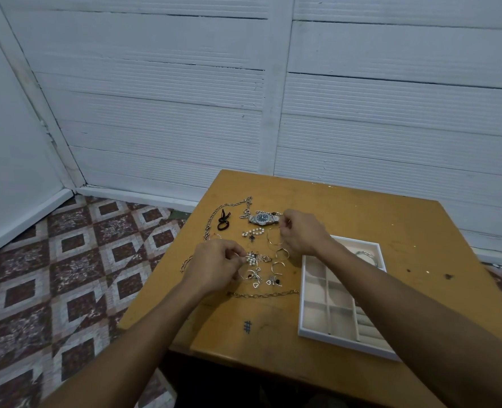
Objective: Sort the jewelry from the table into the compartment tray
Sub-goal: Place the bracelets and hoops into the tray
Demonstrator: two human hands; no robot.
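Forearms out, pinching on both sides

Forearms crossed the bench (361, 219) edge. My left hand (214, 262) had its fingers clamped on a pearl cluster (252, 259) among the loose jewelry (255, 278). My right hand (301, 232), beside the watch (263, 219), pinched a thin piece (288, 221) I couldn't identify. Rightward sat the tray (302, 331), a bangle (367, 256) in its far compartment.

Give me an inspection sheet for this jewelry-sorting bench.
Surface: wooden table, stained and scuffed.
Job's things: white tray at right, one bangle in its far compartment; watch, chains, pearl pieces and hoops on the table.
Clutter: black hair tie among the jewelry.
Hands: left hand pinches a small silver piece; right hand fingers curled by the watch, grip unclear.
Cables: nothing seen.
Surroundings: white slatted wall, patterned tile floor.
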